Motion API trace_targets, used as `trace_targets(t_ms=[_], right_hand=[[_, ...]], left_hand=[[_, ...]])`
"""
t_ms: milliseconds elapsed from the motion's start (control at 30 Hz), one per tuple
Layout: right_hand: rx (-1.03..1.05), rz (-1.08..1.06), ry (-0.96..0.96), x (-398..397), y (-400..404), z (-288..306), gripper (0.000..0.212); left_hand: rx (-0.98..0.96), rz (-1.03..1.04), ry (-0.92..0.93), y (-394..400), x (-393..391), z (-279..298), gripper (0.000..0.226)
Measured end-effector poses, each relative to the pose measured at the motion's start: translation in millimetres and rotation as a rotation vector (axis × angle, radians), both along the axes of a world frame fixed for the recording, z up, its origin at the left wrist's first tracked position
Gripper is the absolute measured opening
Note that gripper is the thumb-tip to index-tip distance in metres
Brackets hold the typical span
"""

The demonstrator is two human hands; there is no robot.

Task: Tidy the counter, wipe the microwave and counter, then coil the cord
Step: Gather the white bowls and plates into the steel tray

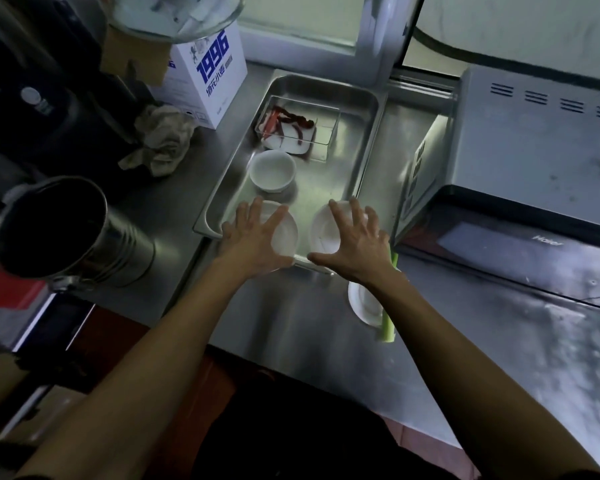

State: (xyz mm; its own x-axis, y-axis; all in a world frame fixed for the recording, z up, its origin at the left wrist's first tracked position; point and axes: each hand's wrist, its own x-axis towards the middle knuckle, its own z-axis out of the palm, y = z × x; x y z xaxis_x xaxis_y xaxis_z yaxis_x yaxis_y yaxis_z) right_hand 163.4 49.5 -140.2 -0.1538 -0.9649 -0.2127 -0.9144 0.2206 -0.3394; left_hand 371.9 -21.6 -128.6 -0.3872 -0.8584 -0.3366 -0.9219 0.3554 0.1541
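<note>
The step in hand appears to be the first one, tidying the counter: dishes are being gathered into the steel tray, which serves as the reference point below.

Nearest the viewer, in front of the tray's near right corner, a white dish and a green stalk lie on the counter, partly under the right forearm. These items are not yet in the tray.

At the tray's near end, the left hand rests over a white bowl with fingers spread and lightly curved. The right hand does the same over a second white bowl. Whether either hand is gripping or releasing cannot be determined.

Further into the tray stands a small white cup. At the tray's far end sits a clear box containing red chillies.

Left of the tray lies a crumpled cloth. Right of the tray stands the microwave. The cord is not identifiable.

Next move, as a judgement: clear the hands from the bowls, transfer the dish and stalk, then take the cloth for wiping.
</note>
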Motion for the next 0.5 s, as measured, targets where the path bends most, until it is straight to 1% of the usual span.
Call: trace_targets(t_ms=[167,333,500], right_hand=[[0.003,-0.04,0.002,0,-27,-3,0.11],[0.022,-0.133,-0.006,5,-48,-5,0.111],[0.067,-0.177,0.009,11,-62,-12,0.113]], left_hand=[[0.064,-0.007,0.043,-32,-10,-13,0.11],[0.104,-0.061,0.064,-60,-16,-38,0.111],[0.143,-0.12,0.079,-84,-19,-57,0.112]])
